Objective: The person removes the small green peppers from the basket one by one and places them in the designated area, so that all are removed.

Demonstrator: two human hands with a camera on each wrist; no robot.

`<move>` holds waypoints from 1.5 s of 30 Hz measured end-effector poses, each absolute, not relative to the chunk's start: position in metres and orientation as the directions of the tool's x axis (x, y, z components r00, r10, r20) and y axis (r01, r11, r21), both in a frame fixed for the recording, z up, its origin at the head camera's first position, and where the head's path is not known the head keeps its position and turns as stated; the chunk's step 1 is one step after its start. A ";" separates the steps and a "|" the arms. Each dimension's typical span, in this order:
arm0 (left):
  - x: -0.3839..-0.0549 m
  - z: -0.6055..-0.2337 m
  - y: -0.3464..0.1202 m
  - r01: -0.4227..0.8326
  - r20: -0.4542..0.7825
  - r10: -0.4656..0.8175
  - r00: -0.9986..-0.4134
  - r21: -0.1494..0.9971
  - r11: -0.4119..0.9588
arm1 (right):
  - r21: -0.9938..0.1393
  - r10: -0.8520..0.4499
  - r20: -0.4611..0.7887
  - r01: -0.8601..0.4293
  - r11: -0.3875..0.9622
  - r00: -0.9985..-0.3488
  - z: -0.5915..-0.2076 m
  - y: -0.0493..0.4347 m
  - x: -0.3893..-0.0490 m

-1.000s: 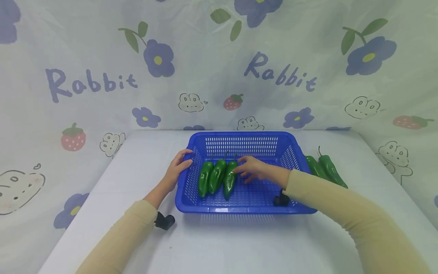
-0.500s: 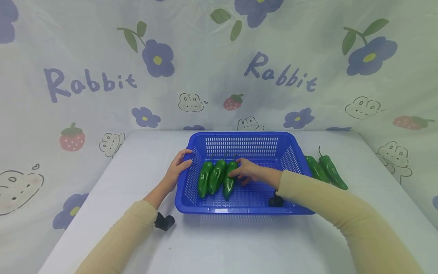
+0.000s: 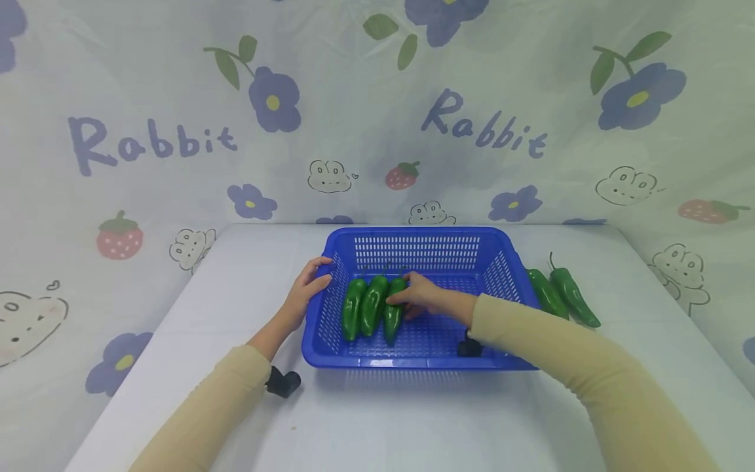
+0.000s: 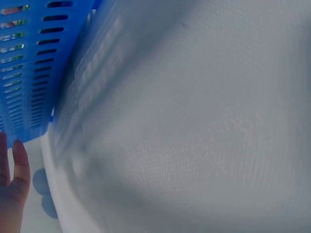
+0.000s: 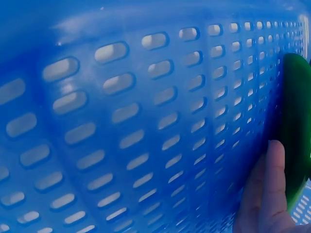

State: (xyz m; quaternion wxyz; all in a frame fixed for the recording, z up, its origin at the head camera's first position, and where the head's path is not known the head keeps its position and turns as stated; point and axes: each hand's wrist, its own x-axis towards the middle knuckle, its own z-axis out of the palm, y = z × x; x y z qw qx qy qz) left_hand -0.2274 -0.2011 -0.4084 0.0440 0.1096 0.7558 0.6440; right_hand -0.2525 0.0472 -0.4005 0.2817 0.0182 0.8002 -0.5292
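A blue plastic basket (image 3: 377, 362) holds three green chili peppers side by side: a left one (image 3: 352, 311), a middle one (image 3: 374, 308) and a right one (image 3: 392, 322). My right hand (image 3: 423, 293) grips the right pepper, its thumb across the top and other fingers along the far side. In the right wrist view, fingers (image 5: 274, 179) lie along that green pepper (image 5: 296, 121), close to the slotted basket wall (image 5: 121, 111). My left hand (image 3: 301, 298) holds the basket's left rim. The left wrist view catches part of this hand (image 4: 14, 179) at the slotted wall (image 4: 36, 82).
Two more green chili peppers, a nearer one (image 3: 547, 295) and an outer one (image 3: 573, 296), lie on the white table (image 3: 413, 419) right of the basket. Black wrist cameras sit at the left wrist (image 3: 284, 383) and right wrist (image 3: 470, 346). A printed cloth (image 3: 366, 118) hangs behind.
My right hand has moved left onto the right pepper and closed in around it. The peppers in the basket have shifted slightly. The left hand has stayed on the rim.
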 end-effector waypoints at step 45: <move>-0.229 -0.413 -0.200 0.118 0.089 0.217 -0.972 0.985 0.126 | -0.908 -0.438 -0.368 0.216 0.358 -0.820 -0.340 0.094 -0.249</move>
